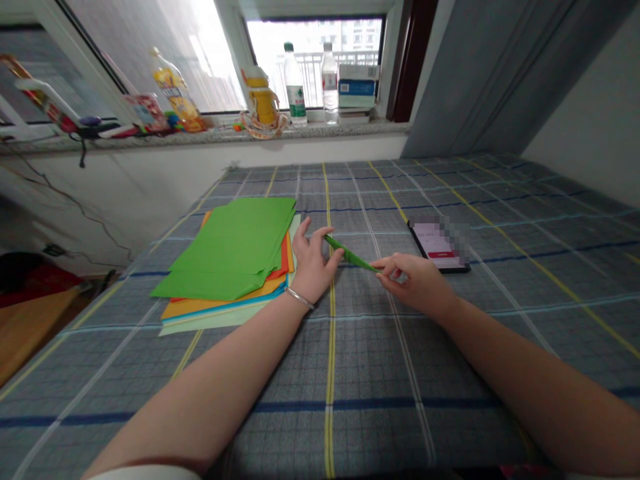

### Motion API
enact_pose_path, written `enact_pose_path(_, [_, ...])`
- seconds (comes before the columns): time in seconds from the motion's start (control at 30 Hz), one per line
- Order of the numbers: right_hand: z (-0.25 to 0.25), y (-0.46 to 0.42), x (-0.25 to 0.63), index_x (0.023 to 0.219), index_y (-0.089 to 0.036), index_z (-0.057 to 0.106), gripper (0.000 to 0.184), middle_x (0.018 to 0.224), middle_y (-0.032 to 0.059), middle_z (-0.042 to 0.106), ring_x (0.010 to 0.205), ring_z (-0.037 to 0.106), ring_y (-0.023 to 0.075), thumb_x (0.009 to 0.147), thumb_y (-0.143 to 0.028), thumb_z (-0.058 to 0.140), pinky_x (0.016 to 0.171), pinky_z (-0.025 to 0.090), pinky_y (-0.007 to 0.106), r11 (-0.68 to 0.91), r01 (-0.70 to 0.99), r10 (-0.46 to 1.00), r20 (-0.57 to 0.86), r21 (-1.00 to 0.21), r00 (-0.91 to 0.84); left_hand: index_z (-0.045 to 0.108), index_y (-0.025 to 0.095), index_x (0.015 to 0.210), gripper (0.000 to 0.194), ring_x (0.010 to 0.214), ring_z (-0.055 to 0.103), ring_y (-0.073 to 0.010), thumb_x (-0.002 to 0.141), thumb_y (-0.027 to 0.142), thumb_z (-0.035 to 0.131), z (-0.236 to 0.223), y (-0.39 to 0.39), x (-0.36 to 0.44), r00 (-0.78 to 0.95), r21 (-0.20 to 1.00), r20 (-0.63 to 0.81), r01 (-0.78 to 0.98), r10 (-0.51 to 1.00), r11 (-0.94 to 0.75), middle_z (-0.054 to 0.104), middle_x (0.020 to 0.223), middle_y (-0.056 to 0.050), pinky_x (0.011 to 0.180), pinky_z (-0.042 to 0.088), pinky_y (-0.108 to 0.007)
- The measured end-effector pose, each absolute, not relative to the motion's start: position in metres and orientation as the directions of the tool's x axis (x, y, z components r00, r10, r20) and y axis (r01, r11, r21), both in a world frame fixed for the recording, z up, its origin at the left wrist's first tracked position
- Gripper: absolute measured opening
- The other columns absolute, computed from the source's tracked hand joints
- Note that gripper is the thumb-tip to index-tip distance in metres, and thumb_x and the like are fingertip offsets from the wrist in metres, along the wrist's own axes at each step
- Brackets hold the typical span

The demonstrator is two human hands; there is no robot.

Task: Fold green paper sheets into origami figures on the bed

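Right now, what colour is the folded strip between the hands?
Green, clearest in the head view.

a narrow green strip (354, 257) between left hand (314, 261) and right hand (407, 277) — beside stacked coloured sheets (240, 247)

"Where does your camera look from?"

"From my head, forward and down. My left hand (311, 263) and right hand (417, 281) are near, around mid-view."

"And beyond?"

"The checked cloth (370, 373) runs from close below me toward the windowsill (375, 128), farther off; the window (313, 37) tops this single view."
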State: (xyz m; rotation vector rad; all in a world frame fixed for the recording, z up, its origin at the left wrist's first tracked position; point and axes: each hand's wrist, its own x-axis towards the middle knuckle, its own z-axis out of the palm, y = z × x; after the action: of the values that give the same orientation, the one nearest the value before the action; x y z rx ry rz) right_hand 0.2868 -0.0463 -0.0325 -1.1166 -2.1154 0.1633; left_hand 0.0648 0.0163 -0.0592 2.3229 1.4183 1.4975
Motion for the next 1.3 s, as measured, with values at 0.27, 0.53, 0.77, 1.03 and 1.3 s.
enact_pose_path(0.27, [-0.037, -0.045, 0.285, 0.074, -0.024, 0.055, 0.01, 0.108, 0.0022, 0.071, 0.093, 0.068, 0.0172, 0.083, -0.021, 0.058, 0.076, 0.054, 0.032, 0.639, 0.587, 0.765, 0.483, -0.496, -0.425, 0.009, 0.02, 0.147, 0.077, 0.093, 0.062, -0.0164, 0.087, 0.038, 0.055, -0.074, 0.03, 0.062, 0.253, 0.944, 0.262, 0.133, 0.931, -0.302, 0.062, 0.107, -0.008, 0.092, 0.046, -0.041])
enact_pose_path(0.53, [-0.037, -0.043, 0.281, 0.069, -0.023, 0.052, 0.015, 0.115, 0.0042, 0.068, 0.105, 0.064, 0.0189, 0.08, -0.016, 0.058, 0.087, 0.052, 0.037, 0.706, 0.541, 0.708, 0.491, -0.458, -0.508, 0.045, 0.018, 0.131, 0.051, 0.095, 0.06, -0.0163, 0.087, 0.041, 0.057, -0.069, 0.028, 0.061, 0.352, 0.947, 0.26, 0.091, 0.899, -0.309, 0.062, 0.102, -0.006, 0.095, 0.045, -0.039])
enact_pose_path(0.77, [-0.035, -0.04, 0.279, 0.076, -0.023, 0.05, 0.017, 0.134, 0.011, 0.054, 0.129, 0.046, 0.0214, 0.076, -0.009, 0.061, 0.102, 0.042, 0.044, 0.732, 0.438, 0.673, 0.454, -0.522, -0.584, 0.021, 0.031, 0.146, 0.075, 0.104, 0.061, -0.0171, 0.084, 0.038, 0.063, -0.057, 0.011, 0.069, 0.433, 0.939, 0.336, -0.083, 0.837, -0.333, 0.051, 0.133, -0.012, 0.094, 0.049, -0.036])
enact_pose_path(1.03, [-0.043, -0.041, 0.273, 0.1, -0.024, 0.051, 0.023, 0.147, 0.0144, 0.035, 0.119, 0.055, 0.024, 0.08, -0.021, 0.063, 0.079, 0.057, 0.037, 0.477, 0.281, 0.835, 0.33, -0.832, -0.44, 0.025, 0.031, 0.145, 0.075, 0.101, 0.062, -0.0161, 0.082, 0.029, 0.065, -0.054, 0.001, 0.079, 0.426, 0.939, 0.343, -0.134, 0.837, -0.317, 0.048, 0.137, -0.011, 0.092, 0.051, -0.036])
enact_pose_path(1.3, [-0.047, -0.036, 0.265, 0.119, -0.027, 0.047, 0.044, 0.12, 0.0076, 0.06, 0.088, 0.068, 0.0157, 0.078, -0.022, 0.064, 0.067, 0.059, 0.028, 0.317, 0.192, 0.901, 0.231, -0.929, -0.368, 0.032, 0.026, 0.135, 0.066, 0.097, 0.065, -0.017, 0.08, 0.03, 0.068, -0.059, 0.003, 0.083, 0.459, 0.956, 0.292, -0.163, 0.839, -0.243, 0.048, 0.139, -0.016, 0.091, 0.052, -0.041])
